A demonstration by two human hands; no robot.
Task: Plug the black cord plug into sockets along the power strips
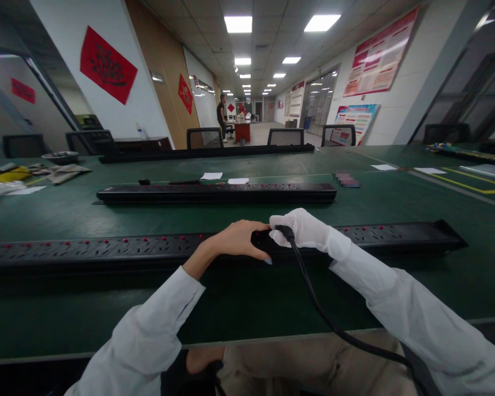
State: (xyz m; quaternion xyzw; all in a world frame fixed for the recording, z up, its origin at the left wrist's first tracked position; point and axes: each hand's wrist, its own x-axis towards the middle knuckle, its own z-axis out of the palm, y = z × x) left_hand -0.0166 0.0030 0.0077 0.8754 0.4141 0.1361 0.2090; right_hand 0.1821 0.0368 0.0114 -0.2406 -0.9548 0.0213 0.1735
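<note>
A long black power strip (pixel 119 252) with a row of sockets and small red parts lies across the green table in front of me. My bare left hand (pixel 240 240) spans the middle of the strip, thumb on the near side and fingers on the far side. Close beside it, my white-gloved right hand (pixel 299 230) grips a black plug (pixel 287 231) just over the strip. A thick black cable (pixel 313 300) runs from the plug down past the table's edge to the lower right. The plug's front end is hidden, so whether it sits in a socket cannot be seen.
A second power strip (pixel 214 193) lies farther back, with a long black bar (pixel 210 153) beyond it. White paper slips (pixel 238 181) lie between them. At the left are a bowl (pixel 61 157) and cloths. Chairs (pixel 205 137) line the far side; a person (pixel 221 116) stands in the background.
</note>
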